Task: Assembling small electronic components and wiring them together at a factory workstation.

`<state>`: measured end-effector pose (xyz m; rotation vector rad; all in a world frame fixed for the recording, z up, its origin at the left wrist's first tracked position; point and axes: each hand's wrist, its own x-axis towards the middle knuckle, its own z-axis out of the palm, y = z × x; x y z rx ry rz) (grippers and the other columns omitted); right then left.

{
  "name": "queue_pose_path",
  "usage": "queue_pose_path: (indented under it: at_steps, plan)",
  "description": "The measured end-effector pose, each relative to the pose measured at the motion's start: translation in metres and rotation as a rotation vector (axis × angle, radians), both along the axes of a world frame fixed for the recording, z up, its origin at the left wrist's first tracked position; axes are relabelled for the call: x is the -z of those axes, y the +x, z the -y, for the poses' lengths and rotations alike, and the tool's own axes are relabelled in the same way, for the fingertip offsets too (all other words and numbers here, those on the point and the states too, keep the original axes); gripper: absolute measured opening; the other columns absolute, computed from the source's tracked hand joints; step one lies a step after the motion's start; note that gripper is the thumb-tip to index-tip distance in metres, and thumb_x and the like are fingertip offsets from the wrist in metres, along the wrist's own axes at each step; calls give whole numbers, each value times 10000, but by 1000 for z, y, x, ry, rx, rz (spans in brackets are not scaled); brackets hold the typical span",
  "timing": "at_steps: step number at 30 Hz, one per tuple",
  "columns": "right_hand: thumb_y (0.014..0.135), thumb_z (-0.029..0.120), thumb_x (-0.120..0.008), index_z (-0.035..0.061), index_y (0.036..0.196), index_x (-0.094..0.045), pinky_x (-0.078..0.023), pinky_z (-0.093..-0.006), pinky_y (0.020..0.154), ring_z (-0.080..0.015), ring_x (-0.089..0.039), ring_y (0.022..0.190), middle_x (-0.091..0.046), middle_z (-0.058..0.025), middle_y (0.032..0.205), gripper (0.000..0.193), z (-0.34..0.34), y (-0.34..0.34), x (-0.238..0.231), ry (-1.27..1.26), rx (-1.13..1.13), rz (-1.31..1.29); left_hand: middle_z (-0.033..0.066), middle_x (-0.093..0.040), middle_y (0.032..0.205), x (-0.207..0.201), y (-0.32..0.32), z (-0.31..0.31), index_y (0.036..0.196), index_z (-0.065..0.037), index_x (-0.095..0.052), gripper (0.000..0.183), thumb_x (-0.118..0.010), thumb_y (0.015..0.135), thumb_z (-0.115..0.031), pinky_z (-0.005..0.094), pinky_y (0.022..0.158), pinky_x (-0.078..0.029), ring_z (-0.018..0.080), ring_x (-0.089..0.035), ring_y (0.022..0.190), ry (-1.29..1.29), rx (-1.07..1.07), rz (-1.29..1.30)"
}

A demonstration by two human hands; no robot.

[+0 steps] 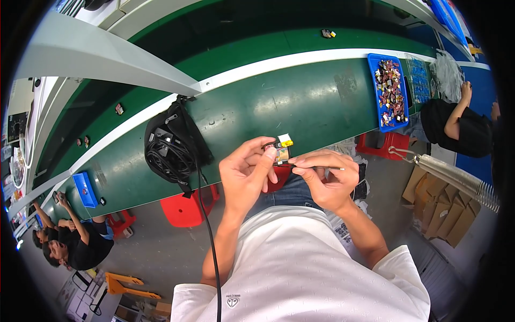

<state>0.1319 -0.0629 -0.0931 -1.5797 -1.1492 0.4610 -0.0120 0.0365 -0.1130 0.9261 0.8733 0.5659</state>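
Left hand and right hand are both engaged: a small part with a yellow and a white tab is pinched between the left thumb and fingers, and a thin dark rod is gripped between the right thumb and fingers. The part is held up in front of the body, at the near edge of the green bench. The rod's inner end is brought close to the part's lower edge; whether contact is made cannot be told.

Work on this one part is judged to be under way, since it has not been set down. How much has been done to it, and what is left, is not shown at this size. Many small pieces are heaped in a blue tray at the right; whether they are finished or waiting cannot be told. A black bag has been left on the bench to the left.
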Motion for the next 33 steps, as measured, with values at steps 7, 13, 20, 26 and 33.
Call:
queue_pose_path:
  at_steps: [7, 13, 20, 26, 33]
  plan:
    - [727, -41, -791, 19, 846, -717, -397, -208, 454, -82, -528, 468, -749, -118, 840, 153, 1, -3, 3, -3, 51, -52, 74, -673, 747, 0, -3, -1, 1142, 69, -653, 227, -647, 937, -30, 200, 393, -377, 74, -582, 519, 5, 60, 6]
    - [728, -30, -802, 16, 866, -720, -375, -209, 444, -73, -509, 472, -743, -121, 833, 167, 4, -4, 8, 14, 76, -87, 136, -695, 813, 4, -4, -1, 1146, 88, -652, 248, -614, 953, -64, 210, 365, -411, 129, -612, 499, 3, 61, 50]
    - [732, -31, -797, 11, 869, -715, -400, -214, 459, -93, -547, 495, -743, -122, 831, 166, 3, -3, -4, -20, 57, -79, 148, -697, 848, 4, -5, 0, 1152, 92, -647, 246, -597, 962, -56, 213, 362, -417, 143, -625, 513, 15, 65, 67]
    - [736, -29, -789, 10, 869, -704, -512, -255, 565, -174, -686, 621, -748, -123, 833, 163, 3, -3, -5, 3, 25, -12, 144, -691, 845, 5, -5, 1, 1154, 95, -644, 244, -592, 962, -46, 216, 361, -418, 145, -627, 516, 24, 47, 85]
    - [734, -28, -782, 19, 861, -705, -511, -258, 563, -169, -691, 619, -753, -116, 838, 156, 2, -3, -5, 40, 9, 26, 135, -685, 831, 5, -5, 1, 1156, 96, -643, 244, -592, 961, -42, 216, 362, -419, 143, -625, 515, 41, 34, 91]
